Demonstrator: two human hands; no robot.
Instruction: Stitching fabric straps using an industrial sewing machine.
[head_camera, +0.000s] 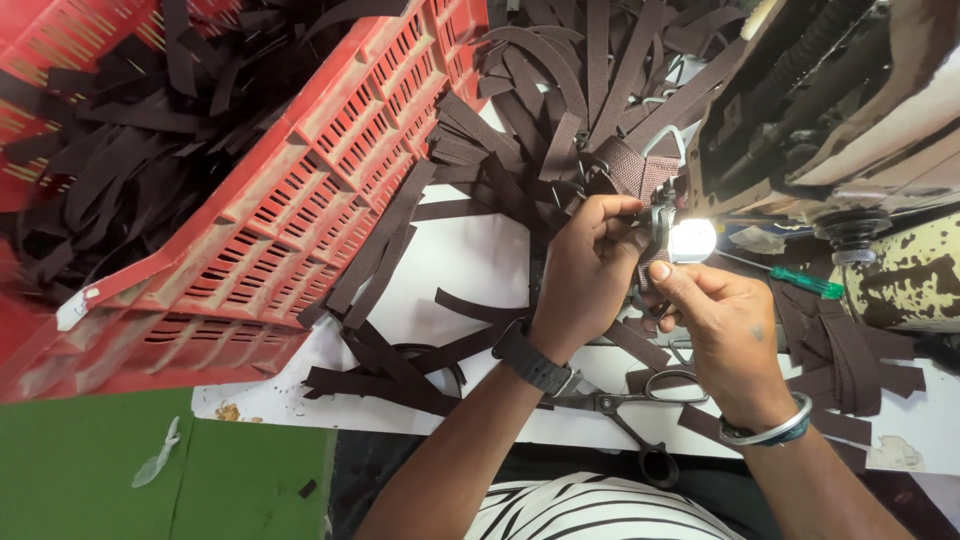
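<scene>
- We see our left hand (585, 265) closed in a pinch on a short piece of dark brown webbing strap (632, 168); a black watch sits on that wrist
- Our right hand (715, 325) comes in from the right, thumb and fingers gripping the lower end of the same strap piece just beside the left hand's fingers; a metal bangle rings the wrist
- The strap piece stands up between the two hands, its folded upper end next to a small metal ring (668, 140); it sits just left of the sewing machine (860, 110) and close to the machine's bright lamp (692, 240)
- Loose brown straps (560, 90) lie heaped on the white table (470, 260) above and around the hands; more lie at the right edge of the table
- A red plastic crate (330, 170) tilts at the left, filled with more dark straps; its slatted wall faces us
- Scissors (640, 410) lie flat on the table under the forearms, blades pointing left; a green-handled screwdriver (805, 283) lies near the machine base, just right of the right hand
- A green surface (90, 470) shows at lower left, below the table edge
</scene>
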